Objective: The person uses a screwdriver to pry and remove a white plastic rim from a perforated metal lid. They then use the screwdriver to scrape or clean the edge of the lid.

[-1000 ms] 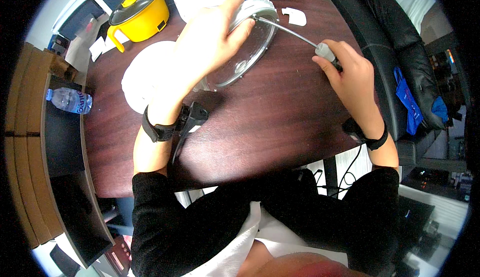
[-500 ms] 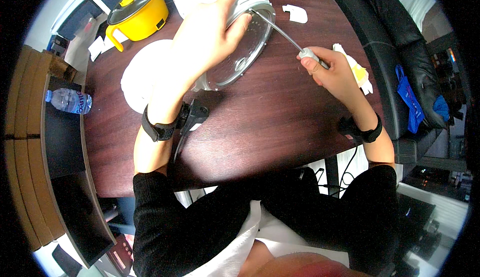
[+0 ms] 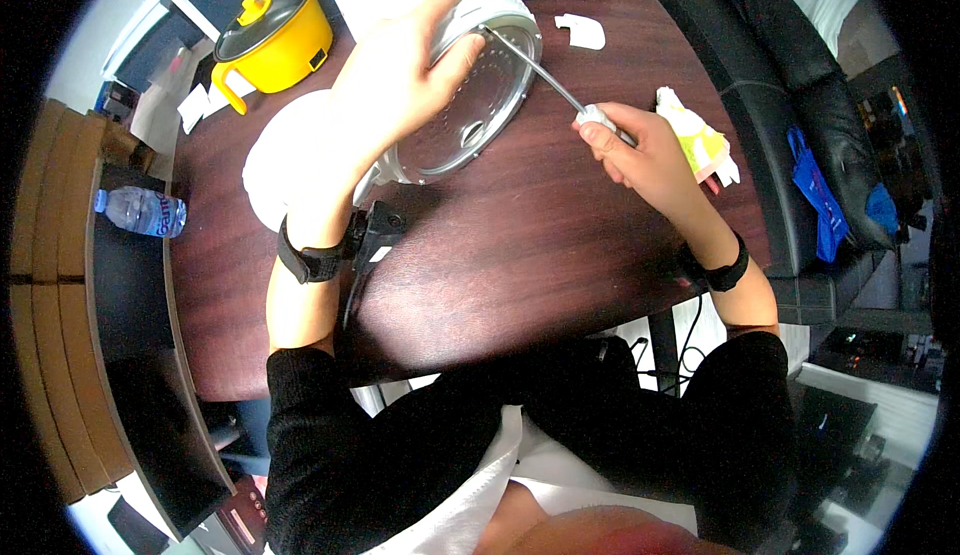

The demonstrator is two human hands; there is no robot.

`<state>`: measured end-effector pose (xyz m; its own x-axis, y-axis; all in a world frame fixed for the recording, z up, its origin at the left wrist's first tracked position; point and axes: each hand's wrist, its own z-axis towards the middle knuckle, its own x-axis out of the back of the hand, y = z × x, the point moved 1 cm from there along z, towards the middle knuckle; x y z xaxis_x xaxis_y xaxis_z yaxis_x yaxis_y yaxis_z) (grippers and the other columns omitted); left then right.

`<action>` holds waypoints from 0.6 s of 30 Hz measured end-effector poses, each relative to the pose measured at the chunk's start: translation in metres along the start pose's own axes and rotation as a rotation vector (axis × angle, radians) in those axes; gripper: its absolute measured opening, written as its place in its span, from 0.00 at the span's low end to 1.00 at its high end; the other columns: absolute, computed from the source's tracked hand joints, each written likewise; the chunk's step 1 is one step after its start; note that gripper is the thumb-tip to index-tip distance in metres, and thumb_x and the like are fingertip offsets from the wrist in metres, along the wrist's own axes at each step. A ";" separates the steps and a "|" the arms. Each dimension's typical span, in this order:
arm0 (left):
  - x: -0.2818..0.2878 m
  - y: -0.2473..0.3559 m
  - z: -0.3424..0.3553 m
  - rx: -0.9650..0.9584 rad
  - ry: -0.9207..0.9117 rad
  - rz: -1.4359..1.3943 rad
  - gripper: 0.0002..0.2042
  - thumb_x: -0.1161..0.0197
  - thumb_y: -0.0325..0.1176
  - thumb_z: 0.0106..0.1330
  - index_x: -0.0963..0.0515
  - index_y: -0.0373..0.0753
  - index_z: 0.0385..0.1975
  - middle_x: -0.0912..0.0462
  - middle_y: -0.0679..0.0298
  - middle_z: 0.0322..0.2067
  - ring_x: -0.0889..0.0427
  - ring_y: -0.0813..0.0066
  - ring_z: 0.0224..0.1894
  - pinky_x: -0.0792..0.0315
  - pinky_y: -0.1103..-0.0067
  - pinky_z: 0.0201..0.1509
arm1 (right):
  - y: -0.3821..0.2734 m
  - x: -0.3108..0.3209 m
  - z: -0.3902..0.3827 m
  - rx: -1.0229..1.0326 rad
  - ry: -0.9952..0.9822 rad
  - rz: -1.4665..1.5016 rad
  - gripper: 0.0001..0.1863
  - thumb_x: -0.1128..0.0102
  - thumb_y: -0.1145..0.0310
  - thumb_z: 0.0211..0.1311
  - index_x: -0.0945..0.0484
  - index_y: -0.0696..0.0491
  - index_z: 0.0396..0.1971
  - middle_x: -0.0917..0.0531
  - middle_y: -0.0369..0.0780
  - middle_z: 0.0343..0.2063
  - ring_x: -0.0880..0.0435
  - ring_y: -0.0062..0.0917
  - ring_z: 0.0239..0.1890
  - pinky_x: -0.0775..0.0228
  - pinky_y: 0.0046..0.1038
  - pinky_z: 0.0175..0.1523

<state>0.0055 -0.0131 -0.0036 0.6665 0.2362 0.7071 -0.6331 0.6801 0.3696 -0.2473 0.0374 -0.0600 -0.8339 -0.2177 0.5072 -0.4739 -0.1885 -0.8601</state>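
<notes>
My left hand [image 3: 400, 80] pinches the rim of a round clear lid [image 3: 480, 105], which stands tilted above the brown table [image 3: 520, 255]. A round white shell [image 3: 278, 165] sits close by on the left, partly hidden. I have my right hand [image 3: 640, 150] closed around the handle of a screwdriver [image 3: 593, 115]. Its thin rod reaches the lid's rim, near my left thumb; I can't tell if the tip fits into anything. A yellow pot [image 3: 290, 55] is at the back left.
</notes>
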 end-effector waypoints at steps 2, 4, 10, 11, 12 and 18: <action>0.002 0.000 0.000 0.002 -0.014 -0.027 0.16 0.40 0.38 0.62 0.25 0.32 0.43 0.20 0.45 0.24 0.17 0.51 0.29 0.24 0.67 0.35 | -0.002 0.006 0.000 0.201 0.167 -0.214 0.16 0.37 0.59 0.61 0.20 0.57 0.37 0.22 0.36 0.21 0.24 0.19 0.20 0.36 0.22 0.25; -0.001 -0.001 -0.001 -0.030 -0.013 -0.052 0.15 0.40 0.38 0.63 0.25 0.32 0.42 0.20 0.44 0.24 0.17 0.51 0.29 0.24 0.67 0.35 | -0.013 0.014 -0.004 0.390 0.332 -0.420 0.16 0.35 0.59 0.58 0.20 0.58 0.34 0.19 0.43 0.23 0.19 0.31 0.24 0.30 0.31 0.30; 0.001 0.007 -0.002 -0.029 0.000 0.013 0.15 0.40 0.37 0.63 0.26 0.32 0.43 0.20 0.45 0.23 0.17 0.51 0.28 0.24 0.67 0.33 | -0.050 0.033 -0.015 0.459 0.416 -0.865 0.18 0.35 0.55 0.55 0.20 0.56 0.34 0.20 0.41 0.24 0.19 0.38 0.23 0.28 0.33 0.27; 0.001 0.006 -0.002 -0.040 0.001 0.012 0.15 0.40 0.37 0.63 0.26 0.32 0.42 0.20 0.45 0.23 0.17 0.51 0.28 0.24 0.67 0.33 | -0.055 0.034 -0.016 0.452 0.406 -0.881 0.18 0.36 0.55 0.55 0.20 0.55 0.34 0.20 0.42 0.24 0.19 0.38 0.23 0.28 0.34 0.28; 0.001 0.005 -0.001 -0.052 0.003 0.011 0.15 0.40 0.37 0.63 0.26 0.32 0.42 0.20 0.45 0.22 0.17 0.51 0.27 0.24 0.67 0.33 | -0.057 0.035 -0.016 0.446 0.395 -0.896 0.18 0.36 0.55 0.56 0.20 0.55 0.34 0.20 0.42 0.24 0.19 0.39 0.23 0.28 0.34 0.28; 0.001 0.002 -0.002 -0.086 0.014 0.017 0.15 0.40 0.37 0.63 0.25 0.32 0.42 0.21 0.45 0.21 0.17 0.51 0.26 0.24 0.68 0.32 | -0.054 0.032 -0.013 0.181 0.057 -0.550 0.17 0.40 0.57 0.61 0.22 0.59 0.32 0.20 0.46 0.22 0.22 0.40 0.20 0.31 0.33 0.29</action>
<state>0.0058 -0.0100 -0.0039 0.6618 0.2577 0.7040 -0.6087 0.7328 0.3040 -0.2518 0.0536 0.0022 -0.4953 0.0093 0.8687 -0.7900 -0.4208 -0.4459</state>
